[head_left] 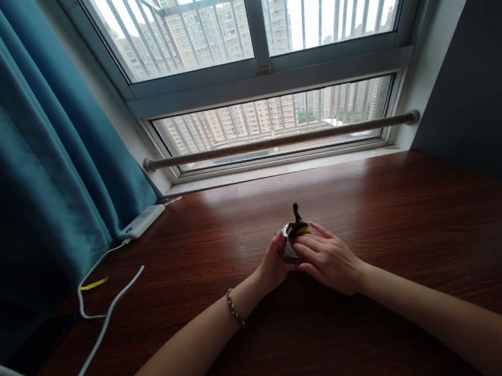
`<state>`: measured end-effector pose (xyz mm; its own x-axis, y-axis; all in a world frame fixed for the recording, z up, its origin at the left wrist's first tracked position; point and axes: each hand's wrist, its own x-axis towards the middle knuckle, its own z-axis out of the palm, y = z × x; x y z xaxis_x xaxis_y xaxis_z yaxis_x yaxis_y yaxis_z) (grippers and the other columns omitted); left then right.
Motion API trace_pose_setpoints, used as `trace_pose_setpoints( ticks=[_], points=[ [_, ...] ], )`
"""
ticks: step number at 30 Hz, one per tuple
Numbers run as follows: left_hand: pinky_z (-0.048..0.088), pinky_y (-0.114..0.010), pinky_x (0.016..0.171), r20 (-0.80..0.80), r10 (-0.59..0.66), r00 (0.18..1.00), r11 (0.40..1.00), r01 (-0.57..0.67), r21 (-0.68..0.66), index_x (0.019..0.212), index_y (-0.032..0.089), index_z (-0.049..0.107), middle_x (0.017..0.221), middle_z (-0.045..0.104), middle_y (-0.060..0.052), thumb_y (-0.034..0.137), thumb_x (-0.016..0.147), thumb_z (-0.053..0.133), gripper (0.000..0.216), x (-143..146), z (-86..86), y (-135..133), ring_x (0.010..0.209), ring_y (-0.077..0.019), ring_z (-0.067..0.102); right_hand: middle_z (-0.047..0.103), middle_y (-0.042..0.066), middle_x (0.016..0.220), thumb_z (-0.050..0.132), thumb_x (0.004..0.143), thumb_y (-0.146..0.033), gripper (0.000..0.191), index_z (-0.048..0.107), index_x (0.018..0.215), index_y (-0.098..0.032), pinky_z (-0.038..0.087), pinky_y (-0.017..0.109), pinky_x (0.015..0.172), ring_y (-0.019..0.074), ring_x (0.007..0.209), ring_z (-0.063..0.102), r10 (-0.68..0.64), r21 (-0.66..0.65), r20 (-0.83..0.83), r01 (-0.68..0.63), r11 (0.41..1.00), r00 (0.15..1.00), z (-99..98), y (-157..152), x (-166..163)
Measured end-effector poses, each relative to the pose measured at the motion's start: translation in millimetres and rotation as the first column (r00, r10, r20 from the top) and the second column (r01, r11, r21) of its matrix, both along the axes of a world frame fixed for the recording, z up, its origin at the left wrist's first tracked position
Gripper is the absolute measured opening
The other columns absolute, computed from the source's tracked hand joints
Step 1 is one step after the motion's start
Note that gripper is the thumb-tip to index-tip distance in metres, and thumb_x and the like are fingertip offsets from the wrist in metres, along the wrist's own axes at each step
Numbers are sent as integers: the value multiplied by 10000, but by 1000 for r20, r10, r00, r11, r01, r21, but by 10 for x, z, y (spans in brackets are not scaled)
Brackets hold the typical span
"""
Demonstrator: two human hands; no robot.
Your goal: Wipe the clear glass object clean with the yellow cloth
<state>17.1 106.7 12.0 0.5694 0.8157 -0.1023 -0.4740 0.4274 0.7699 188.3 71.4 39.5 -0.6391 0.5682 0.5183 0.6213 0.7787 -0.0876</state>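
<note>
A small object (294, 233) in dark, shiny crinkled wrapping, with a yellow patch and a dark stem sticking up, sits near the middle of the dark wooden table (400, 206). My left hand (273, 266) grips its left side, thumb against the wrapping. My right hand (328, 259) rests on its right side, fingers laid over the top. A beaded bracelet (234, 308) circles my left wrist.
A white power bank (141, 221) lies at the table's back left, with white cables (105, 319) trailing to the front left. A teal curtain (22, 155) hangs on the left. A barred window (258, 59) and a wooden rail (279, 140) stand behind the table.
</note>
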Motion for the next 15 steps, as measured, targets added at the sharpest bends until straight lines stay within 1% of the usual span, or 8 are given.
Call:
trace_pose_setpoints(
  ticks=[2,3,4,6,9,11,13,15],
  points=[
    [528,-291,628,3,-43,999,999,43,-30,1129,124,581,1005,667,-112,542,842,472,519,-11,20,31,812,-192,639,467,96,1334,364,925,-393,459,375,1310,-144,74,453,1134,204,1253,395,-52,-41,13,52,998,999,-19,2,8],
    [531,-294,637,8,-59,998,997,59,-41,1147,122,577,1025,666,-115,554,842,460,542,-13,29,40,836,-202,640,434,92,1369,362,923,-411,491,344,1339,-151,50,454,1139,204,1283,363,-61,-79,10,62,995,998,-24,2,9],
    [535,-295,651,13,-71,997,996,72,-49,1160,120,573,1033,667,-114,557,844,454,553,-14,37,44,854,-206,639,444,86,1361,376,914,-429,500,358,1332,-156,61,444,1143,202,1279,368,-57,-117,-3,56,992,998,-24,-1,9],
    [540,-295,658,22,-86,996,995,87,-58,1166,120,571,1015,673,-105,545,846,460,543,-14,47,38,852,-201,640,498,83,1295,451,869,-451,510,417,1280,-151,126,406,1141,200,1233,415,-23,-169,-59,12,986,998,-13,-14,-3],
    [538,-289,600,28,-93,995,994,95,-61,1129,124,584,932,680,-90,523,849,473,500,-19,50,16,757,-177,641,556,97,1178,563,783,-397,497,483,1188,-118,234,350,1106,196,1123,486,22,-186,-166,-53,981,986,22,-57,-33],
    [532,-284,570,33,-91,995,994,93,-59,1110,128,581,910,673,-82,517,853,473,478,-28,43,6,719,-162,636,590,90,1074,585,752,-330,424,524,1112,-115,266,352,1085,192,1028,524,37,-216,-218,-86,973,975,55,-85,-50],
    [532,-289,576,39,-87,995,994,89,-55,1099,129,572,912,663,-79,507,856,477,459,-36,30,5,731,-158,635,605,72,987,589,730,-265,346,550,1044,-126,283,373,1065,188,955,541,59,-267,-272,-134,954,961,91,-96,-55],
    [531,-293,586,46,-88,995,994,91,-57,1084,126,568,901,656,-76,500,857,482,445,-40,16,8,736,-155,633,602,63,950,590,709,-216,280,566,977,-139,366,379,976,193,920,542,51,-342,-361,-183,922,931,122,-83,-45]
  ],
)
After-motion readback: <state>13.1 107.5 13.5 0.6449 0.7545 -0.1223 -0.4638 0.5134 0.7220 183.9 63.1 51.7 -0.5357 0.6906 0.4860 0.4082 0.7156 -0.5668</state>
